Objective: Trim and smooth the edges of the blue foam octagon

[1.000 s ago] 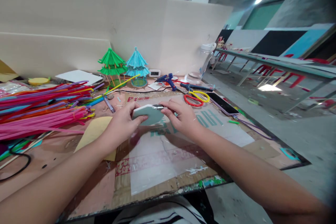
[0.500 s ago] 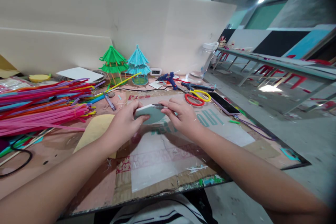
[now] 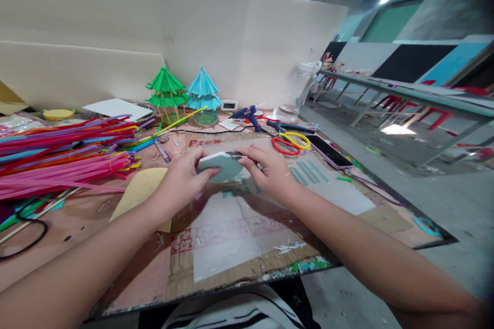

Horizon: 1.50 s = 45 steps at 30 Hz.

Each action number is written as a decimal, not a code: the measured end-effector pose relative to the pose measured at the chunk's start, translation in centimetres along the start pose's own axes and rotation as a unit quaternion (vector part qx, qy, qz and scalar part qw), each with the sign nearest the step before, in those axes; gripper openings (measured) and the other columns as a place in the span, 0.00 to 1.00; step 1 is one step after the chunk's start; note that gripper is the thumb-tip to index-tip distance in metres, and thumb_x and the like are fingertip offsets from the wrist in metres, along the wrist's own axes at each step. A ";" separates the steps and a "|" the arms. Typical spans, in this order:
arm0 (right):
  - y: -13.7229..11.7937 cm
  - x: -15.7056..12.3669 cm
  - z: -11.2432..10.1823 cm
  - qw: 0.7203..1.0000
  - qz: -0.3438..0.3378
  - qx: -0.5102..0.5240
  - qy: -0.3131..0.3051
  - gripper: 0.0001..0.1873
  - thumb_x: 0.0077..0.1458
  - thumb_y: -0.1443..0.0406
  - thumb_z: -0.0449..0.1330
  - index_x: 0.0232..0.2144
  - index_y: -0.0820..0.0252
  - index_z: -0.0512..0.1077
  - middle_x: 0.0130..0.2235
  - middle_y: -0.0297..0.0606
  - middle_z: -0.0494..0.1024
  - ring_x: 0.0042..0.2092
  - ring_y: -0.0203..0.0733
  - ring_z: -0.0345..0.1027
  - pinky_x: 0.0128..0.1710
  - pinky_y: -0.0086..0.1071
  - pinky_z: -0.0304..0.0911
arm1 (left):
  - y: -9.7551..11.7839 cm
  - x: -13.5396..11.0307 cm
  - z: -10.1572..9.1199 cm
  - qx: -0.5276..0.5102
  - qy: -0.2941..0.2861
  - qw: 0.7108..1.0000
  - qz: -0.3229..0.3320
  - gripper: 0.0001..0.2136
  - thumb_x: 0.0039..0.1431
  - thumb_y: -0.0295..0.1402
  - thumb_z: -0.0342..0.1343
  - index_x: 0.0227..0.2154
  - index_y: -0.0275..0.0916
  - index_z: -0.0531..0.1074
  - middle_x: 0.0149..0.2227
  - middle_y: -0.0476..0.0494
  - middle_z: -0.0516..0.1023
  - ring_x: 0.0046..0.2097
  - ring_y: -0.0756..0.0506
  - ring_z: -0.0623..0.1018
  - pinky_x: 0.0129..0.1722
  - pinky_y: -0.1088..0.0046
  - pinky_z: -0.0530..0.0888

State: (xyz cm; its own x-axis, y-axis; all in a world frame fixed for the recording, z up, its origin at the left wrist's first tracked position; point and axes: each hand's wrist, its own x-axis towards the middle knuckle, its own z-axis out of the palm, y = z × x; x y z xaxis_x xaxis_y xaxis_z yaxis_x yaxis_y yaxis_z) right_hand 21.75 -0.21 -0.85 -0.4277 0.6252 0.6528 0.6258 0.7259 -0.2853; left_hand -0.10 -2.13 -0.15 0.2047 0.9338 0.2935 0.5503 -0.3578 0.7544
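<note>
My left hand (image 3: pixel 192 177) grips a pale, roundish foam-like board (image 3: pixel 222 168) by its left side, thumb on the near face. At the board's upper right edge, my right hand (image 3: pixel 266 169) pinches a thin dark flat piece (image 3: pixel 233 154) that lies against the rim. Its kind is too small to make out, and my fingers cover part of it. Both hands are raised over a white plastic sheet (image 3: pixel 227 244) with green print, spread on cardboard.
Bundled coloured pipe cleaners (image 3: pixel 65 157) lie left. Behind stand green (image 3: pixel 166 93) and blue (image 3: pixel 203 95) tiered paper-like towers. A glue gun (image 3: pixel 249 115), scissors (image 3: pixel 289 143), a phone (image 3: pixel 330 152) and a clear bottle (image 3: pixel 301 90) are right. A yellow sheet (image 3: pixel 141 190) sits beside my left arm.
The pale board has tilted slightly, showing a little more of its near face. My right fingers and the dark piece have shifted slightly along its edge.
</note>
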 end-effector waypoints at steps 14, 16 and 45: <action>-0.4 0.2 0.2 0.999 0.018 0.031 0.006 0.17 0.66 0.58 0.52 0.46 0.58 0.77 0.33 0.40 0.77 0.36 0.41 0.70 0.36 0.33 0.63 | 0.1 -0.2 0.2 0.036 -0.009 0.999 0.010 0.04 0.58 0.34 0.55 0.31 0.41 0.66 0.28 0.51 0.73 0.31 0.45 0.73 0.31 0.71 0.64; -0.2 0.3 0.1 0.997 0.037 0.058 0.035 0.17 0.65 0.58 0.53 0.46 0.58 0.77 0.38 0.41 0.80 0.40 0.43 0.72 0.39 0.35 0.65 | -0.1 -0.1 0.1 0.005 -0.012 1.000 0.002 0.04 0.56 0.34 0.56 0.32 0.42 0.66 0.28 0.51 0.73 0.30 0.46 0.73 0.30 0.71 0.66; -0.2 0.2 -0.6 0.999 -0.046 0.011 -0.004 0.17 0.66 0.59 0.52 0.46 0.62 0.76 0.32 0.39 0.74 0.34 0.39 0.66 0.35 0.32 0.59 | 0.0 -0.2 -0.3 0.048 0.003 0.998 0.048 0.00 0.57 0.29 0.55 0.32 0.40 0.68 0.28 0.53 0.73 0.30 0.48 0.71 0.29 0.74 0.63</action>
State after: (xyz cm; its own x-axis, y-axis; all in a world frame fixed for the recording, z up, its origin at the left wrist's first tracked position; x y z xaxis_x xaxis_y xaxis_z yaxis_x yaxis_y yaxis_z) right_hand 21.93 -0.41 -0.30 -0.4872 0.5579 0.6718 0.5692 0.7863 -0.2402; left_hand -0.38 -2.30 -0.07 0.2561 0.8949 0.3654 0.6038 -0.4433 0.6625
